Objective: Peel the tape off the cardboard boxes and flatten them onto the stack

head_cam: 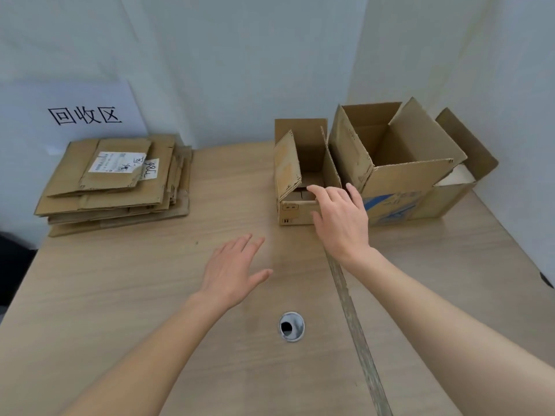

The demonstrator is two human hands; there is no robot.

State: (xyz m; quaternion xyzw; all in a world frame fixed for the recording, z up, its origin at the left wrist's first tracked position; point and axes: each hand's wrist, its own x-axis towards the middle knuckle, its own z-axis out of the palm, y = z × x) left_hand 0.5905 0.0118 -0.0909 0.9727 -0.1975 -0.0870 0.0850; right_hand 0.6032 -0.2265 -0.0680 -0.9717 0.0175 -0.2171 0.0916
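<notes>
Where fingers (pixel 322 192) spread: small box (pixel 295 210).

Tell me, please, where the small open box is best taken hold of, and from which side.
Likely the near rim of the small open box, approached from the front and above. Its top is open, the near flap folded away, and the right hand already reaches there with fingers over that edge.

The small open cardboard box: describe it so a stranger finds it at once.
On the light wooden table, three open boxes stand along the far right by the wall. The small open brown cardboard box is the leftmost, where the right hand reaches. It is lower and narrower than the large blue-printed cardboard box beside it.
</notes>
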